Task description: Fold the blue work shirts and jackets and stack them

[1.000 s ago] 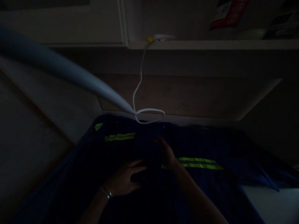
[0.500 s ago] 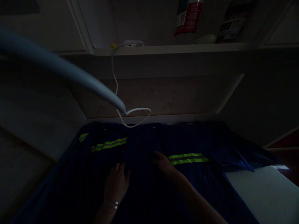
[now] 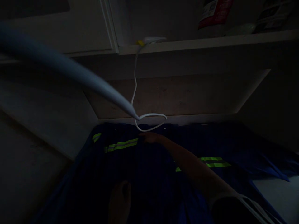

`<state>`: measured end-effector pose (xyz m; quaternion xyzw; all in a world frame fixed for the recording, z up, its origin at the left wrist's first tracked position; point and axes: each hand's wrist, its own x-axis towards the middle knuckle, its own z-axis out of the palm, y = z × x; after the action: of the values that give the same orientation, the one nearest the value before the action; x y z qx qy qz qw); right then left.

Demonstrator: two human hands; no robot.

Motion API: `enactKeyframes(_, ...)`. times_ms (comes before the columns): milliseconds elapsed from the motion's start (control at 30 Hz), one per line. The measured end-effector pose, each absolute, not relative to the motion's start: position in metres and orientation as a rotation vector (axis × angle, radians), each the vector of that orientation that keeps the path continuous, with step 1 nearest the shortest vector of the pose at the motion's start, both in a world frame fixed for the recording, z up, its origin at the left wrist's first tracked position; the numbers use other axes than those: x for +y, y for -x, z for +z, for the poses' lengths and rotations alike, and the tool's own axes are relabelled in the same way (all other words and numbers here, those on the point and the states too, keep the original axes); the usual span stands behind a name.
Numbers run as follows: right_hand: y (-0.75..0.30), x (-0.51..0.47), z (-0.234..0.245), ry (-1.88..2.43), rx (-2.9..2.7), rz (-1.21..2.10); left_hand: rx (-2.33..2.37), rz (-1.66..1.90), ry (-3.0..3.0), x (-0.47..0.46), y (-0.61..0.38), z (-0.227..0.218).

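Observation:
A dark blue garment with yellow-green and grey reflective bands lies spread out in front of me in dim light. Near its far edge, my right hand reaches across the cloth, fingers stretched leftward and touching it beside a reflective band. My left hand is low in the view, closer to me, with thumb and fingers curled together on the blue cloth. The fold between its fingers is too dark to make out clearly.
A thick pale tube slants in from the upper left, close to the camera. From its tip loops a white cord, rising to a shelf. A red-labelled container stands there. A pale surface shows at lower right.
My right hand has moved away from me and to the left, up to the garment's far part. My left hand has drawn nearer and curled its fingers. The view has shifted left.

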<state>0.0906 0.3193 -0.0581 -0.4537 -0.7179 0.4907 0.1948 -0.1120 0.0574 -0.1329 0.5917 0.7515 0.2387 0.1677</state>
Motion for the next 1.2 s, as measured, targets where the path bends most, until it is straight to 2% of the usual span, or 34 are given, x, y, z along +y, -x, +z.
enactKeyframes(267, -0.049, 0.335, -0.055, 1.186, -2.091, 1.149, 2.199, 0.730, -1.310, 0.065, 0.115, -0.142)
enactKeyframes(433, -0.048, 0.327, -0.066, 1.314, -2.062, 0.972, 2.234, 0.846, -1.329, 0.057, 0.118, -0.144)
enactKeyframes(633, -0.087, 0.270, -0.067, 1.391, -2.075, 0.670, 2.089, 1.041, -1.685, 0.065, 0.103, -0.114)
enactKeyframes(800, -0.138, 0.182, -0.071, 1.155, -2.315, 0.614, 1.825, 0.852, -2.122, 0.115, 0.061, -0.080)
enactKeyframes(967, -0.209, 0.104, -0.077, 1.326, -2.031, 0.795, 1.796, 0.766, -2.317, 0.171, 0.035, -0.062)
enactKeyframes(1200, -0.292, 0.040, -0.100, 1.671, -1.849, 0.588, 1.826, 0.399, -2.462, 0.212, 0.038, -0.123)
